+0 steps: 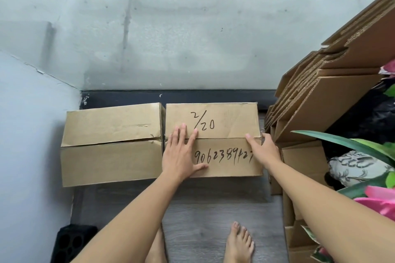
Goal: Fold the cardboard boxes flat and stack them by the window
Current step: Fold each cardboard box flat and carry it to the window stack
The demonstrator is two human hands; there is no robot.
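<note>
Two closed cardboard boxes stand side by side on the floor against the window's dark sill. The right box carries handwritten black numbers on its top flaps. My left hand lies flat on its top near the left edge, fingers straight across the flap seam. My right hand sits at the box's right edge, with the thumb on top at the seam and the fingers down the side, partly hidden. The left box is plain and untouched. A leaning stack of flattened boxes rises at the right.
Frosted window glass fills the far side above the black sill. A pale wall bounds the left. A black holed block lies at lower left. Artificial flowers and leaves, a patterned cushion and more cardboard crowd the right. My bare foot stands on grey plank floor.
</note>
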